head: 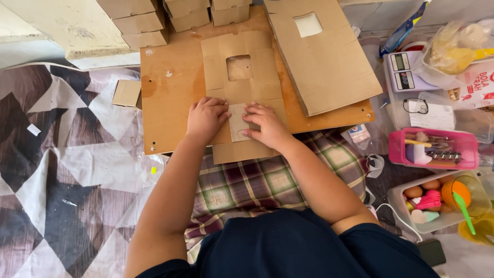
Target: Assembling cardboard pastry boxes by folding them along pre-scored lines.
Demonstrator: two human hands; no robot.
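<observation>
Both hands, left (207,119) and right (265,125), press flat with fingers spread on the cardboard sheet (242,82) lying on the wooden board (167,103), where uneven pressure could crease its small flap (238,123)

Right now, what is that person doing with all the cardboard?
A person sits on the floor with a wooden board across their lap. Both hands press flat on a cardboard sheet that has a square window cut in it. The left hand and right hand sit on either side of a small pale flap near the sheet's lower end. A stack of similar sheets lies beside it, and folded boxes are piled behind.
</observation>
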